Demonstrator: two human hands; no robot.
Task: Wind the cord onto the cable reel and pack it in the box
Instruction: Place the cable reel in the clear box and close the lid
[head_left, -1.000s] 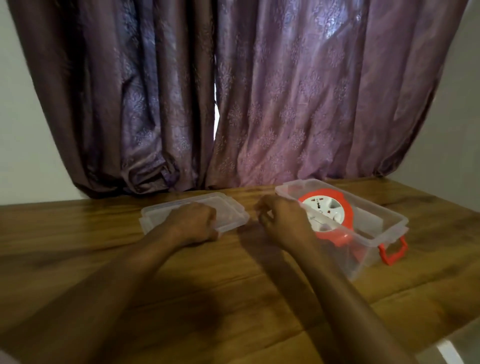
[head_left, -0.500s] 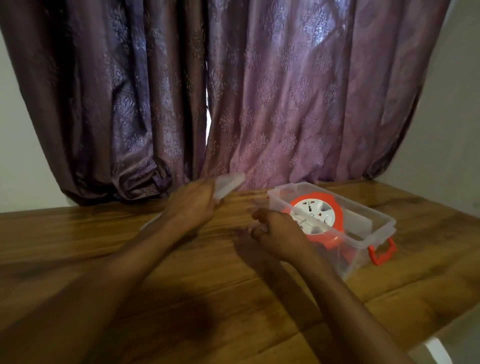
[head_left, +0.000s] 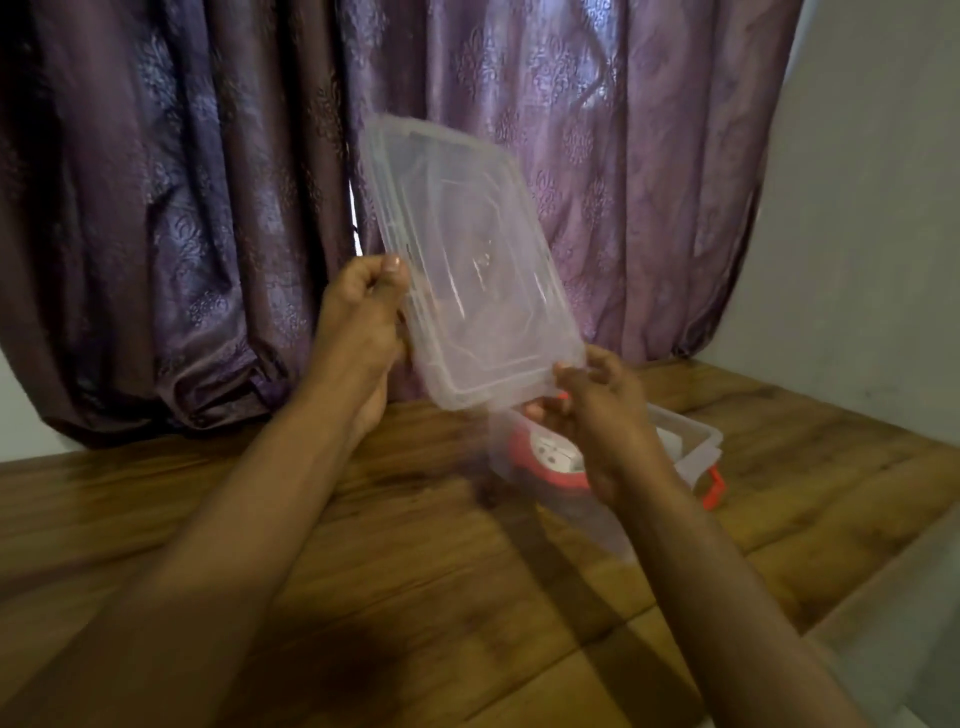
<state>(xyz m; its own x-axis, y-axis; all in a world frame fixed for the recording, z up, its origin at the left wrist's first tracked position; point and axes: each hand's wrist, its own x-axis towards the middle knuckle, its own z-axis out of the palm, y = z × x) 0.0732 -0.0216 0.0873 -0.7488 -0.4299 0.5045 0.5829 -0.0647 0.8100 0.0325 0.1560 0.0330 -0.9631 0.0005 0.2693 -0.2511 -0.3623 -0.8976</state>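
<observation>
Clear plastic lid (head_left: 467, 260): held up in the centre of the frame, tilted steeply, its long side running from upper left to lower right, in front of the purple curtain (head_left: 649, 182).
Left hand (head_left: 358, 322): fingers and thumb curled round the lid's left long edge, thumb tip on top of the rim.
Right hand (head_left: 597, 410): fingers pinch the lid's lower right corner, directly above the box.
Box (head_left: 701, 447): clear plastic, open, on the wooden table (head_left: 363, 545) at centre right; an orange latch (head_left: 714, 488) hangs at its right end.
Cable reel (head_left: 550, 457): orange rim with a white socket face, lying flat inside the box, partly hidden by the right hand. No loose cord shows outside the box, so winding looks done; I cannot tell how neatly it sits.
Stage: 1 step seems left, closing the lid.
Risk 1: the lid is skewed relative to the box; lowered this way, 1 corner would likely catch the rim and the lid would sit crooked.
Risk 2: thin plastic may flex, so the 2 grips on 1 edge and 1 corner could slip.
Risk 3: if the reel stands proud of the rim, the lid will not seat and the latch will not close.
</observation>
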